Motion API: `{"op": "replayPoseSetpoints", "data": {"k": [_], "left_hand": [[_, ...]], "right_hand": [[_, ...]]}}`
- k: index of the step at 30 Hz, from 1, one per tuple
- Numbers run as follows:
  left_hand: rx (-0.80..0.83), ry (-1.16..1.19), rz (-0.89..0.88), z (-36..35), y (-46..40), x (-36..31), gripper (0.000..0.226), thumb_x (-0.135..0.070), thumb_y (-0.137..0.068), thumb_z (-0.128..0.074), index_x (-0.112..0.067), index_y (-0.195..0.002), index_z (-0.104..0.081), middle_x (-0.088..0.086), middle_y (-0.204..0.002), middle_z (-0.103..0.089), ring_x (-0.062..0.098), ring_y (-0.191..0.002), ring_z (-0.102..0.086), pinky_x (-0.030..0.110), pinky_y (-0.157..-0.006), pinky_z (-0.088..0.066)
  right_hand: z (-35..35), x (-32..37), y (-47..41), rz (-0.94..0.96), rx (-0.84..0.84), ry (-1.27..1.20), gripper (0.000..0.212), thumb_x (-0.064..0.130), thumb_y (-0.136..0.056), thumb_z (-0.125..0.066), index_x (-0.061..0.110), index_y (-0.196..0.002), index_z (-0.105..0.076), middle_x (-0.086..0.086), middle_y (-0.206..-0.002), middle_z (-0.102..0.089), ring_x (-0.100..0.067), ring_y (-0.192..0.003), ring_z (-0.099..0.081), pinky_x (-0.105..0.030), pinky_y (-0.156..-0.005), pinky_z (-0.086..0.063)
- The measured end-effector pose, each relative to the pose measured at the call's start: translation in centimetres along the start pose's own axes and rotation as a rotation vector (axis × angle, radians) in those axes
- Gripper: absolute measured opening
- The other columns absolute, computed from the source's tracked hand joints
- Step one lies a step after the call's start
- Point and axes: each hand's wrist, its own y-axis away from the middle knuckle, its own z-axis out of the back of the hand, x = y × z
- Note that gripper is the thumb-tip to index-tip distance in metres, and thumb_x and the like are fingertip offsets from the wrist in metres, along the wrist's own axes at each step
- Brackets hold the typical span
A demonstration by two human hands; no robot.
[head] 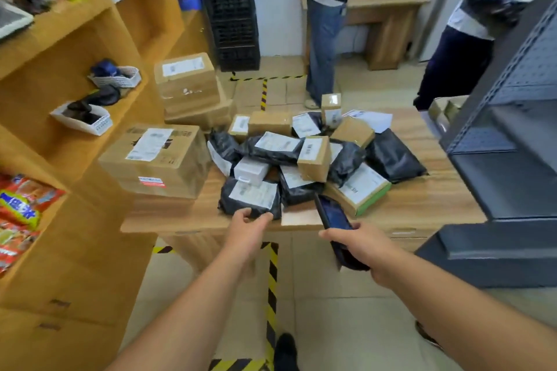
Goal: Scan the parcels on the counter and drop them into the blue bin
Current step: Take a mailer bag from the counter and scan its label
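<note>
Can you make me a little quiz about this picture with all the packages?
1. True or false: the right hand holds a dark handheld scanner.
2. What is the left hand touching? A) a big cardboard box B) the black bag parcel at the near edge of the pile C) a snack packet
3. Fill in: the parcels are heaped on a wooden ____.

Key: 1 true. 2 B. 3 counter.
</note>
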Motion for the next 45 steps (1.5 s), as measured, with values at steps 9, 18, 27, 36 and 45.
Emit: {"op": "replayPoseSetpoints", "data": {"k": [9, 18, 27, 36, 45], "left_hand": [[0.22, -0.127, -0.104, -6.6, -7.8, -7.7, 0.064, -0.046, -0.098, -0.067, -0.028, -0.154, -0.042, 0.002, -0.154, -0.047, 0.021, -0.121, -0.051, 0.038, -0.094, -0.043], [0.359, -0.21, -0.183, -16.4, -10.4, -13.2, 0.061, -0.042, -0.096, -0.07, -0.023, -0.149, -0.046, 0.001, -0.146, -0.054, 0.021, -0.116, -0.053, 0.028, -0.074, -0.04], [0.367, -0.271, -0.21, -28.4, -10.8, -19.3, 0.047, -0.041, -0.098, -0.067, -0.026, -0.139, -0.049, -0.006, -0.124, -0.056, 0.006, -0.088, -0.056, 0.028, -0.068, -0.045], [0.339, -0.256, -0.115, -37.9, -11.9, -22.1, 0.063, -0.041, -0.096, -0.069, -0.021, -0.151, -0.045, 0.001, -0.137, -0.054, 0.017, -0.101, -0.057, 0.031, -0.075, -0.043], [0.293, -0.362, 0.034, -45.6, -18.2, -21.6, 0.073, -0.046, -0.094, -0.067, -0.02, -0.156, -0.038, 0.011, -0.154, -0.041, 0.025, -0.105, -0.051, 0.039, -0.085, -0.043]], "right_hand": [[4.8, 2.3, -3.9, -0.06, -0.203, -0.169, 0.053, 0.042, -0.08, -0.088, 0.01, -0.113, -0.062, -0.006, -0.098, -0.066, -0.017, -0.077, -0.062, -0.023, -0.051, -0.042], [12.1, 0.9, -7.9, -0.129, -0.304, -0.314, 0.046, 0.034, -0.078, -0.09, 0.006, -0.098, -0.059, -0.003, -0.06, -0.057, -0.013, -0.041, -0.049, -0.021, -0.041, -0.036], [22.4, 1.1, -13.5, -0.111, -0.295, -0.342, 0.049, 0.039, -0.071, -0.092, 0.007, -0.098, -0.066, -0.006, -0.067, -0.065, -0.023, -0.06, -0.062, -0.032, -0.057, -0.048], [31.3, 1.2, -18.2, -0.108, -0.26, -0.328, 0.043, 0.035, -0.082, -0.088, 0.012, -0.105, -0.061, -0.009, -0.093, -0.069, -0.022, -0.077, -0.065, -0.03, -0.063, -0.048], [34.0, 0.1, -23.7, -0.24, -0.308, -0.298, 0.06, 0.048, -0.068, -0.092, 0.015, -0.109, -0.063, -0.011, -0.099, -0.074, -0.027, -0.083, -0.072, -0.036, -0.068, -0.055]]}}
